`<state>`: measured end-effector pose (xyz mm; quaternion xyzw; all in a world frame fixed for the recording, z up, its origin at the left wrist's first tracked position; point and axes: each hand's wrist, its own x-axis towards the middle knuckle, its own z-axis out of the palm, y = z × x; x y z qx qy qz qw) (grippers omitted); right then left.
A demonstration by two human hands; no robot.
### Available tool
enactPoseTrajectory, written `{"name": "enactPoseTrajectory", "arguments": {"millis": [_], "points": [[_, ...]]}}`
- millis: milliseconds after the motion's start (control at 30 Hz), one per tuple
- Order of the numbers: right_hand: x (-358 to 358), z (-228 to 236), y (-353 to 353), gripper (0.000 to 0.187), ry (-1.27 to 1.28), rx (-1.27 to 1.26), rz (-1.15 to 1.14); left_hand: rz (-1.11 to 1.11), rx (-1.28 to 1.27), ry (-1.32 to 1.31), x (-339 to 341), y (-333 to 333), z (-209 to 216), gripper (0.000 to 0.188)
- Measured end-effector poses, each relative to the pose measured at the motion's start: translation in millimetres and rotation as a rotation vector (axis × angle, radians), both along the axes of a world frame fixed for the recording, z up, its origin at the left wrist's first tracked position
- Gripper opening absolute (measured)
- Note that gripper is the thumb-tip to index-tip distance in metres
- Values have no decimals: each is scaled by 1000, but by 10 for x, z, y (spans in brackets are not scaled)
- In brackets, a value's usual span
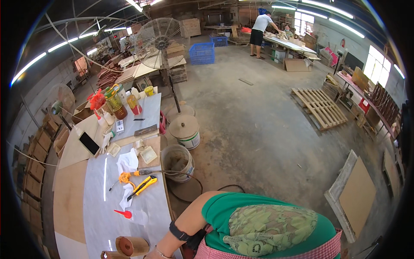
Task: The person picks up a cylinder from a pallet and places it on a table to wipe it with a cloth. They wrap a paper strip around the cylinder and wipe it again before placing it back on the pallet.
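Head view, left hand (152,255): at the lower edge of the surface (97,216), wrist with bracelet showing; grip cut off, cannot tell.
Right hand: out of sight.
Roll (131,246): brown tape roll on its side, just beside the left hand.
Nearby: red funnel (123,213), yellow knife (144,184), white rag (127,164).
Floor: bucket (177,162) beside the surface.

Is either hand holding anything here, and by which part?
It cannot be told: only a forearm with a black band shows, reaching toward a brown cylindrical roll on the white worktable; both hands are out of view.
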<state>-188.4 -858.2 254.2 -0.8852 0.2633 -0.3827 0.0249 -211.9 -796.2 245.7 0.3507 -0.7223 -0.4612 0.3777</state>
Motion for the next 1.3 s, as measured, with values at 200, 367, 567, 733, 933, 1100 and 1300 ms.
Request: {"name": "enactPoseTrajectory", "arguments": {"millis": [200,367,567,733,933,1100,1300], "points": [[-7,82,47,29,-566,257,-278,-29,10,-7,-24,11,-17,97],[-265,315,175,19,-50,-86,45,-31,16,-3,-16,17,-42,97],[-151,304,-7,19,125,-35,23,-26,14,-12,3,9,-44,98],[-388,129,31,19,197,-26,-29,-19,14,-7,15,1,-55,98],[-87,195,94,18,-29,-190,256,-12,17,-15,21,-18,-68,99],[-257,139,-118,31,410,-298,-174,-3,18,-17,33,-30,-83,100],[-214,142,171,18,69,-119,182,-1,26,-12,36,-54,-86,100]]}}
